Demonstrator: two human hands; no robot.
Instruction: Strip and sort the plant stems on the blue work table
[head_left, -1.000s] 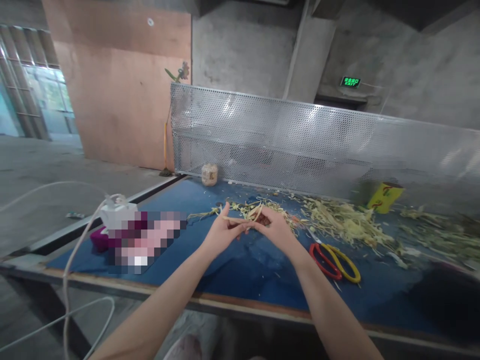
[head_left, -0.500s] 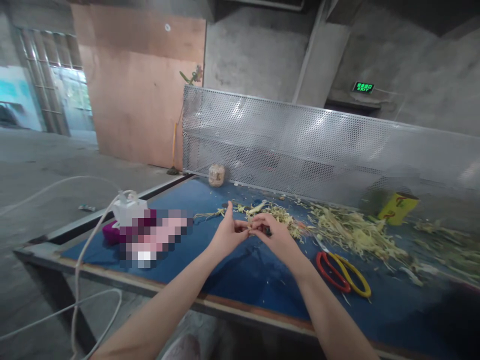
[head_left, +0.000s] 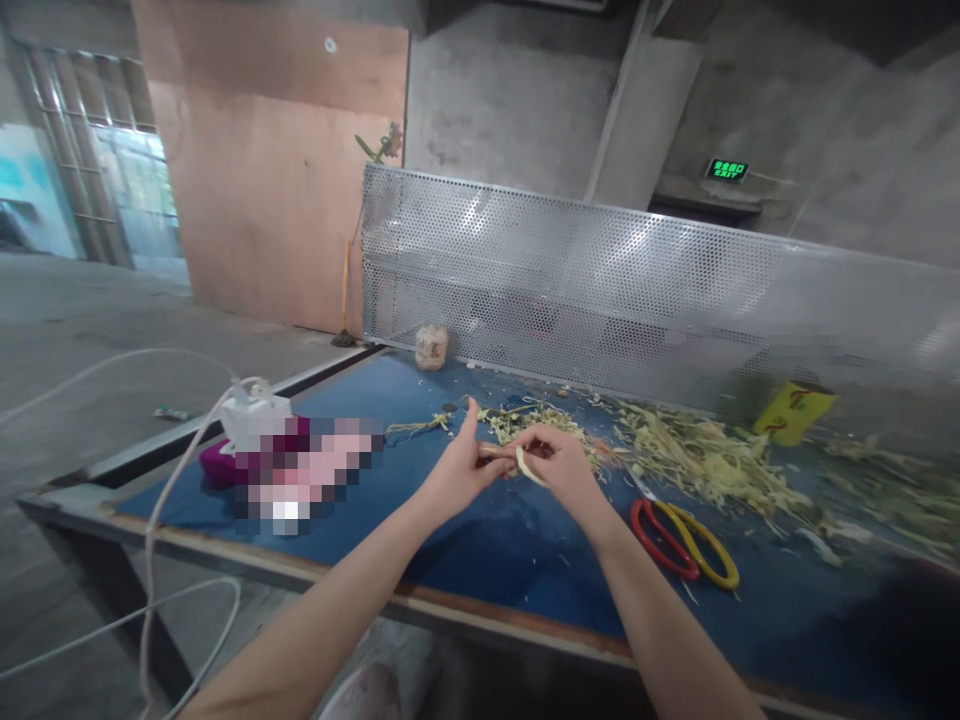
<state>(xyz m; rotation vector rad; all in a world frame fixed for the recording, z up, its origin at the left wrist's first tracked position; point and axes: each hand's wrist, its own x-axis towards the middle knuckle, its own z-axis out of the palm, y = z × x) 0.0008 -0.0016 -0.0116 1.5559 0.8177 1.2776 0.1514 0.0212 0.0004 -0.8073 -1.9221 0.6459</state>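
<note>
In front of me over the blue tabletop (head_left: 517, 560), my left hand (head_left: 461, 470) and my right hand (head_left: 559, 465) meet at the fingertips. A pale yellowish plant strip (head_left: 529, 470) curves down from my right fingers, which pinch it. My left fingers are closed at its other side, thumb pointing up; the small part between them is mostly hidden. Just behind the hands lies a heap of shredded plant pieces (head_left: 551, 418). Scissors (head_left: 679, 540) with one red and one yellow handle rest to the right of my right hand.
A larger pile of plant scraps (head_left: 690, 455) spreads rightward, near a yellow box (head_left: 795, 412). A perforated metal panel (head_left: 525, 270) borders the table's back, with a whitish lump (head_left: 431, 347) before it. At left are a white plugged-in device (head_left: 259, 420), cables and a pixelated pink patch (head_left: 322, 470).
The pale strip now shows as a curved loop below my right fingers. My hands have shifted slightly right, and my right hand has turned a little. The scissors lie where they were.
</note>
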